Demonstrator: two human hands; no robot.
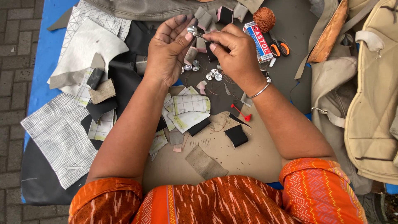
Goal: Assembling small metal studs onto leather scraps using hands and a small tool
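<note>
Orange patterned sleeves (105, 201) sit closest to the lens, with both forearms reaching up toward twelve o'clock over the desk (232, 159), a brown board laid on blue cloth.

At nine o'clock lie white grid-printed fabric pieces (58, 132) and grey and black offcuts. Toward the centre is a scatter of cream and black scraps (188, 112).

The left hand (168, 52) is raised at about eleven o'clock, palm toward the camera, its grip pinching a small round shiny silver button (192, 30) between thumb and forefinger. The right hand (232, 52), wearing a thin silver bangle (261, 89), meets it just to the right; its grip is pressed together on something thin at the button's edge. Whether that is a needle or a pin is too small to tell.

Below the hands, more silver buttons (213, 75) rest in a loose cluster on dark cloth. A red-headed pin (240, 112) lies at about four o'clock from them. Further right are a red-white-and-blue glue tube box (257, 39), a ball of rust-brown thread (264, 18), orange-handled scissors (278, 49) and beige canvas bags (369, 103) at three o'clock.

To do this well, I judge the button should stay steady, face turned to the light, with the right fingertips working close to its rim in short controlled movements.
</note>
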